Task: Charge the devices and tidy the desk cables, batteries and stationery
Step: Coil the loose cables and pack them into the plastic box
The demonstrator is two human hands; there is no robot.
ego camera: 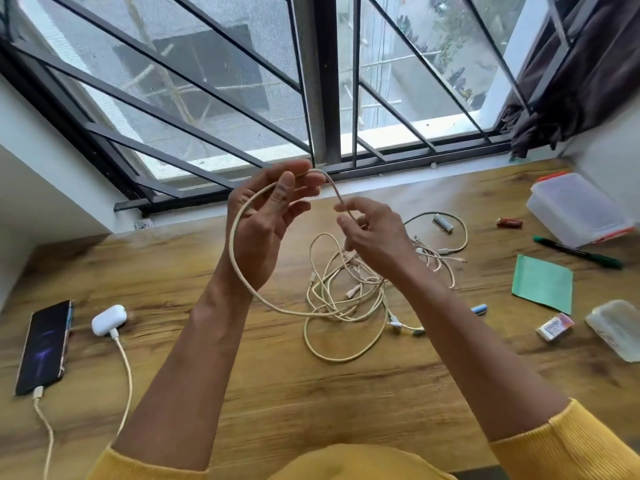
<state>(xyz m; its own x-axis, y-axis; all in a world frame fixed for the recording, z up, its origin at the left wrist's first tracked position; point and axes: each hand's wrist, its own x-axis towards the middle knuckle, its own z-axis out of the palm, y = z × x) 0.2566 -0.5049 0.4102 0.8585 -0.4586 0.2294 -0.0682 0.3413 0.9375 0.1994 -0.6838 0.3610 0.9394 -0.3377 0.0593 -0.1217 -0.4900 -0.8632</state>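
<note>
Both hands (266,220) (374,233) pinch a cable (239,265) above the wooden worktop (277,393) under a barred window (242,98).

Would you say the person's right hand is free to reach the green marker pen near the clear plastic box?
Probably not yet: the right hand is pinching the cream braided cable, as is the left hand. The path across the wooden desk to the green marker pen looks unobstructed.

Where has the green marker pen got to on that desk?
The green marker pen lies on the right side of the head view, between the clear plastic box and the green paper.
</note>
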